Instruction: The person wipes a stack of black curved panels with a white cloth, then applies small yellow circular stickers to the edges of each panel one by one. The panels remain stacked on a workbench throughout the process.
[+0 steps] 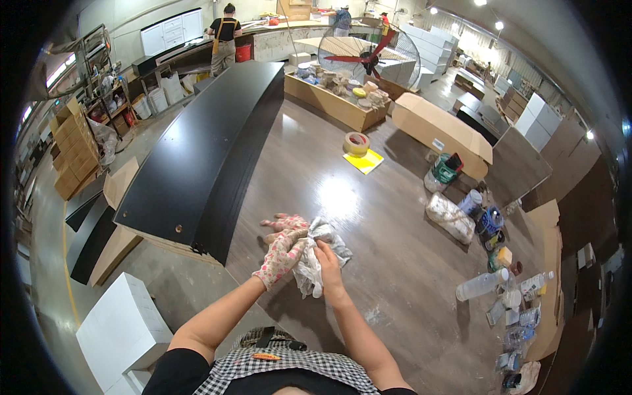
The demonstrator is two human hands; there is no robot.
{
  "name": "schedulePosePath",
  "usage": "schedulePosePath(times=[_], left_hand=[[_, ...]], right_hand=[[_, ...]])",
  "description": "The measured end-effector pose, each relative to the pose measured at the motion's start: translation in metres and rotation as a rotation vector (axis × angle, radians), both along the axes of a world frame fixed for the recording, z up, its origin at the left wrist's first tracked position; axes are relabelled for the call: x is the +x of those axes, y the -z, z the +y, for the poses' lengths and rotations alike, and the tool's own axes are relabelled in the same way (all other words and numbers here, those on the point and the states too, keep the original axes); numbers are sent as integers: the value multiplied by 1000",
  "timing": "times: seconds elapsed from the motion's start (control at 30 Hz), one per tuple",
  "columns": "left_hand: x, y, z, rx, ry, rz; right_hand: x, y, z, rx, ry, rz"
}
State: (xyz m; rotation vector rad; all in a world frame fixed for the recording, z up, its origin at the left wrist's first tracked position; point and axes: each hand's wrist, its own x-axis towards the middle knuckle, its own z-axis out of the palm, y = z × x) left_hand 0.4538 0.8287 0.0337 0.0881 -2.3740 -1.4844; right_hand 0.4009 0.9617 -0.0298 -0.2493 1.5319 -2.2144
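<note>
Both forearms reach forward and converge over the tabletop [401,296]. The right hand [328,262], bare, has its fingers curled on a bunched white cloth [307,273], while the left hand [282,257], in a spotted glove, meets it from the side, fingers partly bent (whether they grip, I cannot tell). A second spotted glove [289,222] lies just beyond. Stacked black panels [204,145] flank the left; a tape roll [357,143] sits ahead, and a clear bottle [479,286] lies well right.
</note>
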Motion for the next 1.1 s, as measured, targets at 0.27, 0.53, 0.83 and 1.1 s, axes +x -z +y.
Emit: schedulePosePath(times=[0.27,0.53,0.83,1.1], left_hand=[[13,6,-42,-324,-106,224],[9,6,-51,-470,25,-366],[4,-26,-46,-733,-106,-171],[17,-8,-34,-601,19,-169]], right_hand=[[-16,-3,-52,259,331,205],[-91,10,-44,880,317,772],[-354,49,15,953,711,501],[-437,67,-11,883,691,35]])
